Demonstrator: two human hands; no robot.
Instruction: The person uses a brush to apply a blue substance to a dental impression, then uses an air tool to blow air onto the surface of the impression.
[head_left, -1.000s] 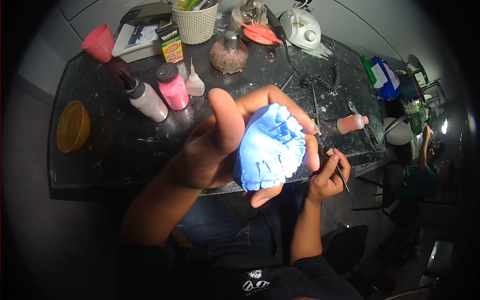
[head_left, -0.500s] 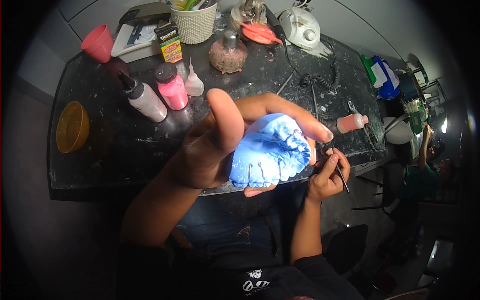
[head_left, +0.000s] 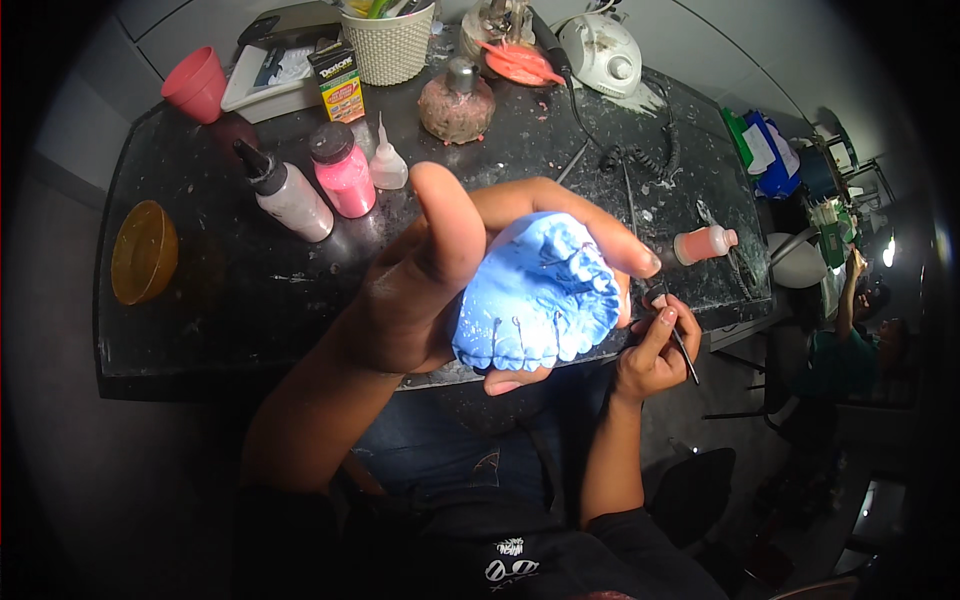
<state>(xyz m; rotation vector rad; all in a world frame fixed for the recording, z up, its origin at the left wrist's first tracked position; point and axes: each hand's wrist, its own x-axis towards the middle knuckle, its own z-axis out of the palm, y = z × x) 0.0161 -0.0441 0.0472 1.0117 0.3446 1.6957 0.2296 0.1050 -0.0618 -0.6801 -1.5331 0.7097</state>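
Observation:
My left hand (head_left: 420, 300) holds a blue dental cast (head_left: 530, 290) out in front of me, fingers wrapped round it and thumb raised at its left. The cast has moulded teeth along its edge and small bent wires on its lower left part. Just right of it, my right hand (head_left: 655, 355) grips a thin metal tool (head_left: 687, 365) between thumb and fingers, with a small dark piece at its upper end. An orange-pink liquid bottle (head_left: 700, 245) lies on the black bench (head_left: 200, 330) beyond my right hand.
Squeeze bottles (head_left: 295, 205), a pink powder jar (head_left: 345, 175), amber bowl (head_left: 145, 255), crusted burner (head_left: 455, 110), pink cup (head_left: 195, 85), tray (head_left: 270, 95), woven basket (head_left: 390, 50) and white machine with corded handpiece (head_left: 600, 65) stand on the bench. A co-worker (head_left: 840, 350) is at the far right.
My left hand has turned the cast, tipping its toothed side away and showing more of the smooth blue face with the wires, then raised it slightly. My right hand looks unmoved.

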